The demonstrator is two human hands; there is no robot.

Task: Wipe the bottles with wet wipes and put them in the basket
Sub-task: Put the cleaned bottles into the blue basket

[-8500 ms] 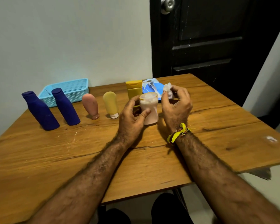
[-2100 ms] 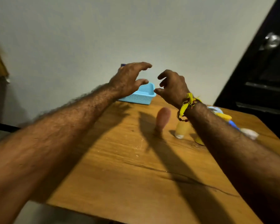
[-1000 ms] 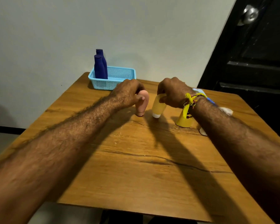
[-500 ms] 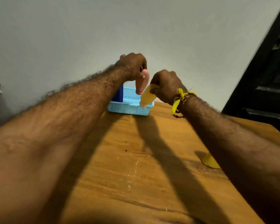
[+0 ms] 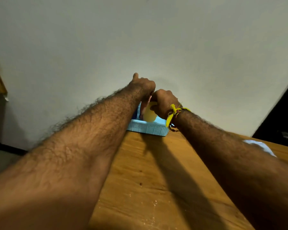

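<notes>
bottles are at the far end of the bench point(image 5: 156, 171), held over the light blue basket point(image 5: 148, 129) that sits by the wall. the yellow bottle point(image 5: 149, 114) is in the right hand point(image 5: 163, 103), whose fingers are curled around its upper part; the bottle's lower end hangs down inside the basket's rim, though whether it touches the bottom is hidden. just left of it, the pink bottle point(image 5: 144, 107) shows only as a narrow strip between the two hands, gripped by the left hand point(image 5: 142, 86), fingers clamped around it, one finger sticking up. the two hands are touching or very nearly so, above the basket. a sliver of dark blue point(image 5: 136, 113) shows inside the basket at its left, mostly behind the left forearm; too little is seen to tell what it is

the right wrist wears a yellow thread band point(image 5: 174, 113) with loose ends hanging down. both forearms reach from the near edge toward the far side and cast long shadows on the wooden bench. at the right, partly behind the right forearm, lies something white and blue point(image 5: 259, 146), blurred. a dark door point(image 5: 283, 123) stands at the far right, and a plain pale wall point(image 5: 140, 39) fills the upper view
</notes>
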